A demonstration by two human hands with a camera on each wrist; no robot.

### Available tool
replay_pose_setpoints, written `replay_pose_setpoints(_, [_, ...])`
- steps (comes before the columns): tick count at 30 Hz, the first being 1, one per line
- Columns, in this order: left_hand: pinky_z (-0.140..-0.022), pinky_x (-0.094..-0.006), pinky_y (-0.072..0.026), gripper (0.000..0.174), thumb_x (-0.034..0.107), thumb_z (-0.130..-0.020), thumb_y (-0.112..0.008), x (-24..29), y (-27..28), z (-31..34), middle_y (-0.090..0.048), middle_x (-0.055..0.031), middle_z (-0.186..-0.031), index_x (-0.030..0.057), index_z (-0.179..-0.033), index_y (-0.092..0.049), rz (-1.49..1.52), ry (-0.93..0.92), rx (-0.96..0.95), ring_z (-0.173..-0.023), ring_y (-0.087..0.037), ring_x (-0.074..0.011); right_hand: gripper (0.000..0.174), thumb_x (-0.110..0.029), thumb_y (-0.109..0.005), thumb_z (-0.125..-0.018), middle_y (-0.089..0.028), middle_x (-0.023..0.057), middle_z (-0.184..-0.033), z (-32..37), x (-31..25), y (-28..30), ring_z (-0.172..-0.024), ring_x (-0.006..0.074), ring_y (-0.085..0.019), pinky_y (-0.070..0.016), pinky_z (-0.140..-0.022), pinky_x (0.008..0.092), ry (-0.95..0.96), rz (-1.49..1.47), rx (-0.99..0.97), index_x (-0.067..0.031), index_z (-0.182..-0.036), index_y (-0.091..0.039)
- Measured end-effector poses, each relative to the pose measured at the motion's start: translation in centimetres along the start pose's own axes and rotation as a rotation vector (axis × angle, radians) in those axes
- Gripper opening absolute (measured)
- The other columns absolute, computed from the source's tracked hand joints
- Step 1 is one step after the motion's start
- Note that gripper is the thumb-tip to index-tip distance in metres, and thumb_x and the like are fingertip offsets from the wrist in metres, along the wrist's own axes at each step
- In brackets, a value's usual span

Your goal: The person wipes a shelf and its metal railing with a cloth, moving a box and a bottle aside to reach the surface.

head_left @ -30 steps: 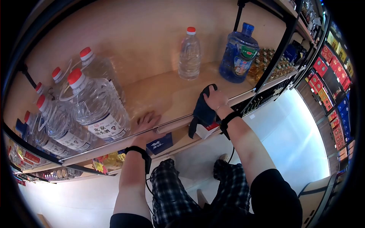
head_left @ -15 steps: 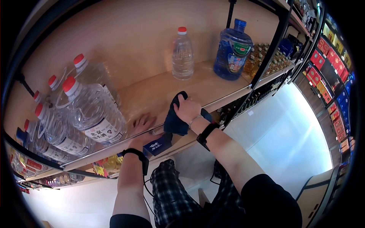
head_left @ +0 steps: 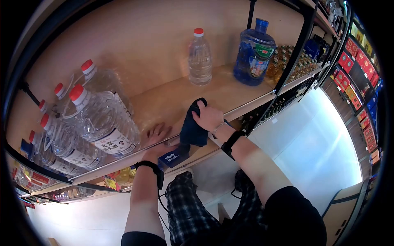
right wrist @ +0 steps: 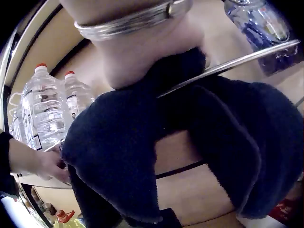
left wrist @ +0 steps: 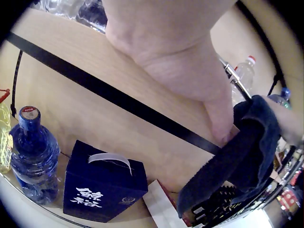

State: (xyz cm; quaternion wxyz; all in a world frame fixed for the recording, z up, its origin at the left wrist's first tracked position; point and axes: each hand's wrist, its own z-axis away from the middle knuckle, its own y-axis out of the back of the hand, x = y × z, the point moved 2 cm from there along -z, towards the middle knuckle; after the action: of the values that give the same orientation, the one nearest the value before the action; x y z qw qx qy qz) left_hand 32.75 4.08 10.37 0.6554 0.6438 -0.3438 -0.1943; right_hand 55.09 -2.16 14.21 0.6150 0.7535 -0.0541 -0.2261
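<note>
A dark blue cloth point(head_left: 193, 130) drapes over the shelf's front edge, gripped by my right hand point(head_left: 208, 119) with the thumb toward its upper end. In the right wrist view the cloth point(right wrist: 114, 142) hangs in folds on both sides of the metal edge rail point(right wrist: 232, 61). My left hand point(head_left: 155, 139) rests on the shelf board point(head_left: 164, 102) with fingers laid out, left of the cloth. The left wrist view shows its thumb point(left wrist: 221, 123) at the front edge, close to the cloth. Large clear bottles with red caps point(head_left: 104, 121) stand just left of that hand.
Farther back stand a clear bottle point(head_left: 200, 59) and a blue jug point(head_left: 255, 53). Small golden bottles point(head_left: 291, 63) fill the shelf beyond a black post. Below, a dark blue box point(left wrist: 104, 183) with a white handle stands beside a blue bottle point(left wrist: 35, 156).
My right hand has slid left along the shelf edge with the cloth, closer to my left hand, then stayed nearly in place over the last half second. The left hand keeps its spot.
</note>
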Motion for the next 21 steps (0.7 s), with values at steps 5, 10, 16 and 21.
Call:
replay_pose_setpoints(5, [-0.11,-0.0481,-0.0195,0.086,0.057,-0.058,-0.074,-0.3,-0.4,0.0,-0.035,-0.0042,-0.145,0.0284,-0.135,-0.047,0.012,0.0,0.019,-0.136,-0.029,-0.0266,0.043,-0.045,-0.05,-0.088,-0.066,0.0185,-0.088,-0.4,1.5,0.6,-0.078,0.0375,-0.065,-0.053,-0.066,0.0466,0.012,0.008,0.01,-0.0138,-0.118,-0.047])
replay_pose_setpoints(10, [-0.11,-0.0483,-0.0196,0.088,0.056,-0.058,-0.075,-0.7,-0.8,-0.2,-0.032,-0.0037,-0.147,0.0294,-0.136,-0.045,-0.001,-0.001,-0.013,-0.137,-0.027,-0.0287,0.044,-0.046,-0.05,-0.088,-0.066,0.0188,-0.09,-0.6,2.9,0.7,-0.081,0.0374,-0.065,-0.0528,-0.069,0.047,-0.008,-0.027,0.023,-0.0143,-0.119,-0.047])
replay_pose_setpoints(16, [-0.11,-0.0489,-0.0197,0.088,0.055,-0.057,-0.075,-0.8,-0.9,-0.2,-0.031,-0.0042,-0.148,0.0291,-0.136,-0.045,0.008,-0.005,-0.025,-0.137,-0.025,-0.0294,0.043,-0.044,-0.051,-0.088,-0.067,0.018,-0.089,-0.8,3.5,0.6,-0.082,0.0375,-0.065,-0.0529,-0.07,0.0466,-0.006,0.005,0.056,-0.0133,-0.117,-0.047])
replay_pose_setpoints(21, [-0.11,-0.0489,-0.0198,0.088,0.056,-0.058,-0.075,-0.9,-1.2,-0.2,-0.03,-0.0043,-0.148,0.0284,-0.136,-0.045,0.031,-0.018,-0.01,-0.137,-0.025,-0.0291,0.045,-0.046,-0.051,-0.087,-0.066,0.0188,-0.09,-1.3,4.8,0.3,-0.082,0.0375,-0.065,-0.053,-0.069,0.0473,-0.017,0.017,0.063,-0.014,-0.119,-0.047])
